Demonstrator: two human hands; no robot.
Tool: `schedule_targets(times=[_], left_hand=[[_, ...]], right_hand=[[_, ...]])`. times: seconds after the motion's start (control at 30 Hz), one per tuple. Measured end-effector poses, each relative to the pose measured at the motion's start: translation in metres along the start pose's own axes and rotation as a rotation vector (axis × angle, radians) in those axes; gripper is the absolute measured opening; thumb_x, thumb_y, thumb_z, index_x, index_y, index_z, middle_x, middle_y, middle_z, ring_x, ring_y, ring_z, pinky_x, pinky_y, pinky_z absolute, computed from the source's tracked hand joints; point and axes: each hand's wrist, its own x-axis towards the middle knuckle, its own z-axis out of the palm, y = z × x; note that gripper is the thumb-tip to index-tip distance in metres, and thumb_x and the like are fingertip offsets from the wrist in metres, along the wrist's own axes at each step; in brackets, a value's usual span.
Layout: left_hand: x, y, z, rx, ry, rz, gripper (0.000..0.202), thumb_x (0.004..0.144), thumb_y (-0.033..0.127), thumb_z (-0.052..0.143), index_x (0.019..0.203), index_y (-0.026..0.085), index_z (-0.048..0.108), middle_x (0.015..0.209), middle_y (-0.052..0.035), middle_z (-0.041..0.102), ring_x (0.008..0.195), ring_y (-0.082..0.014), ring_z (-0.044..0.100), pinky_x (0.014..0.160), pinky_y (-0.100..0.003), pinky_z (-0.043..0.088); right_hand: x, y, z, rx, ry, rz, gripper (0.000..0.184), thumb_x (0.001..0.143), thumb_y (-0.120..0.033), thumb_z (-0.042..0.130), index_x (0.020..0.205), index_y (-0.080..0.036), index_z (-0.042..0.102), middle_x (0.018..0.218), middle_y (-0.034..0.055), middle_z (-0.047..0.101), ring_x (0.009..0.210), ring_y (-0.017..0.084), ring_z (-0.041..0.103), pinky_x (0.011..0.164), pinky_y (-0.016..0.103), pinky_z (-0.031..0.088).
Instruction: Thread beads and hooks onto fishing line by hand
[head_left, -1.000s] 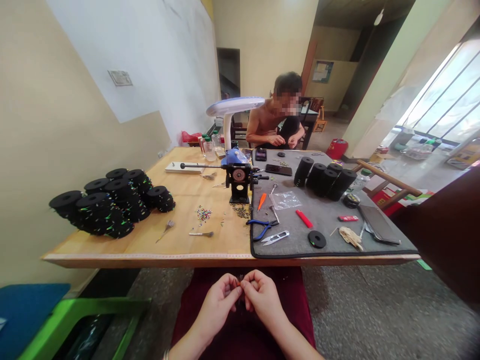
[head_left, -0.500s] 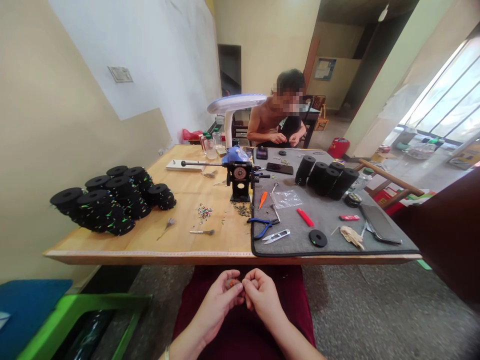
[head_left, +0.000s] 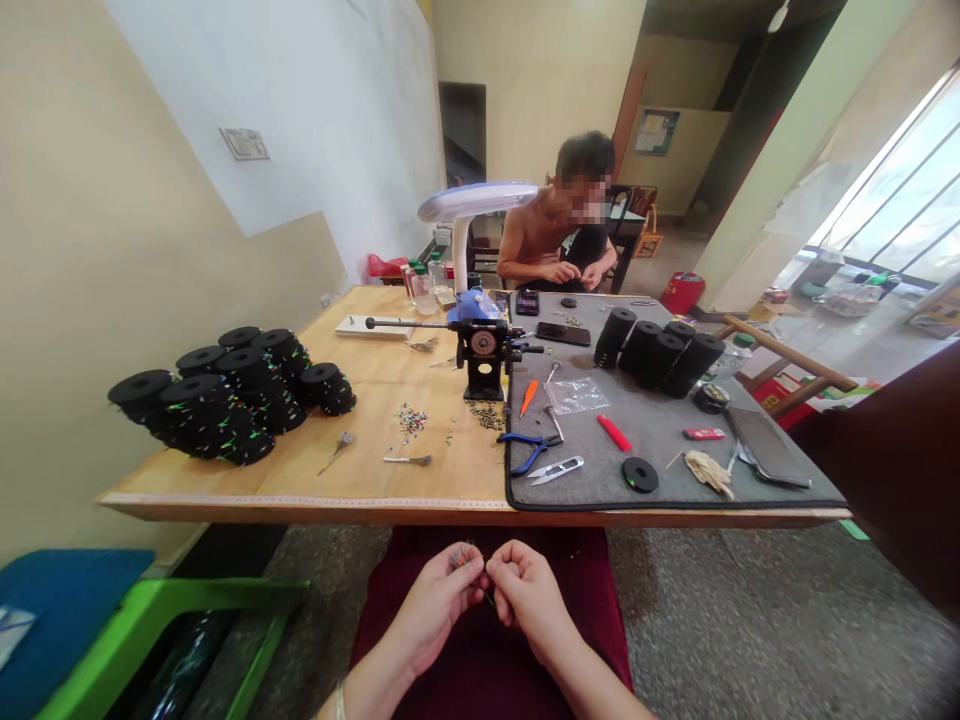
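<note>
Over my lap, below the table edge, my left hand is closed around a small item with orange bits; its kind is too small to tell. Fingertip to fingertip with it, my right hand is pinched shut. Whatever lies in that pinch is too fine to make out. A thin dark strand seems to hang between the two hands. Closest on the table in front of them are the thread snips, the blue-handled pliers and a thin brush-like tool.
Stacked black foam spools stand at the left, more black spools on the grey mat. A black winding device and a lamp occupy the middle. Small beads lie loose. Another person sits across the table.
My hands stay together in nearly the same place, with small finger shifts; the right fingers sit slightly further from the left. The view has shifted a little.
</note>
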Motion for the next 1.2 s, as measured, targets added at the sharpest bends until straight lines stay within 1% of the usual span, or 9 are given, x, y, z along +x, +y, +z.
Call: schedule_targets(times=[0.13,0.23,0.37,0.5,0.63,0.83,0.97,1.07,1.2], left_hand=[[-0.0004,0.0015,0.0004,0.025,0.026,0.029,0.025,0.062,0.03,0.079,0.069,0.015,0.06,0.062,0.0039,0.055,0.057,-0.0086,0.051,0.055,-0.021,0.043],[-0.0006,0.0022,0.0008,0.04,0.032,0.032,0.026,0.061,0.031,0.079,0.068,0.015,0.06,0.062,0.0043,0.054,0.057,-0.0084,0.049,0.054,-0.021,0.043],[-0.0001,0.0007,-0.0005,0.068,0.02,0.027,0.024,0.065,0.03,0.077,0.07,0.015,0.059,0.064,0.0033,0.054,0.059,-0.009,0.049,0.055,-0.021,0.042],[-0.0004,-0.0003,-0.0006,0.101,0.019,0.039,0.023,0.066,0.03,0.075,0.07,0.015,0.058,0.065,0.0034,0.053,0.059,-0.0091,0.048,0.054,-0.021,0.041],[-0.0027,0.003,0.0029,0.16,0.027,0.069,0.023,0.065,0.03,0.074,0.068,0.015,0.057,0.064,0.0035,0.052,0.059,-0.0099,0.048,0.054,-0.021,0.04],[-0.0042,0.007,0.0035,0.406,0.037,0.187,0.022,0.07,0.035,0.068,0.07,0.016,0.057,0.06,0.0027,0.055,0.055,-0.0112,0.049,0.053,-0.022,0.04],[-0.0035,0.0041,0.0011,0.502,0.026,0.233,0.024,0.073,0.038,0.066,0.071,0.017,0.055,0.06,0.0032,0.055,0.053,-0.0115,0.049,0.052,-0.023,0.041],[-0.0032,0.0021,0.0008,0.536,0.014,0.249,0.023,0.074,0.038,0.064,0.071,0.017,0.055,0.061,0.0034,0.055,0.053,-0.0111,0.049,0.052,-0.023,0.041],[-0.0039,0.0027,0.0025,0.572,0.01,0.232,0.023,0.075,0.038,0.063,0.071,0.017,0.054,0.06,0.0029,0.055,0.054,-0.0121,0.051,0.052,-0.023,0.042]], right_hand=[[-0.0043,0.001,0.0002,0.02,-0.045,0.054,0.031,0.072,-0.045,0.063,0.066,-0.019,0.048,0.032,-0.0102,0.047,0.026,0.003,0.029,0.031,0.016,0.017],[-0.005,0.0028,0.001,0.033,-0.07,0.065,0.032,0.073,-0.046,0.063,0.066,-0.018,0.049,0.032,-0.0101,0.046,0.025,0.003,0.028,0.031,0.016,0.015],[-0.005,0.0023,0.0021,0.033,-0.08,0.076,0.034,0.072,-0.048,0.064,0.066,-0.018,0.049,0.033,-0.01,0.046,0.026,0.003,0.028,0.031,0.016,0.014],[-0.0038,0.004,0.0012,0.038,-0.071,0.087,0.035,0.072,-0.049,0.064,0.066,-0.018,0.049,0.033,-0.0098,0.047,0.026,0.003,0.028,0.031,0.016,0.015],[-0.0009,0.0077,-0.0016,0.043,-0.059,0.09,0.036,0.07,-0.05,0.065,0.067,-0.018,0.05,0.032,-0.0096,0.047,0.026,0.003,0.029,0.03,0.016,0.015],[0.0018,0.0056,-0.0035,-0.011,-0.001,0.072,0.038,0.07,-0.053,0.065,0.07,-0.018,0.049,0.035,-0.0093,0.049,0.027,0.004,0.032,0.032,0.016,0.018],[0.0034,0.0045,-0.0027,-0.031,0.012,0.029,0.039,0.069,-0.054,0.064,0.071,-0.019,0.049,0.034,-0.0092,0.049,0.027,0.004,0.033,0.033,0.017,0.021],[0.0043,0.0049,-0.0027,-0.017,0.02,0.013,0.038,0.069,-0.054,0.064,0.072,-0.018,0.049,0.034,-0.0095,0.049,0.027,0.004,0.033,0.033,0.016,0.022],[0.0042,0.0043,-0.0048,0.029,0.036,-0.006,0.037,0.07,-0.052,0.064,0.071,-0.019,0.048,0.034,-0.0096,0.049,0.027,0.004,0.031,0.032,0.016,0.018]])
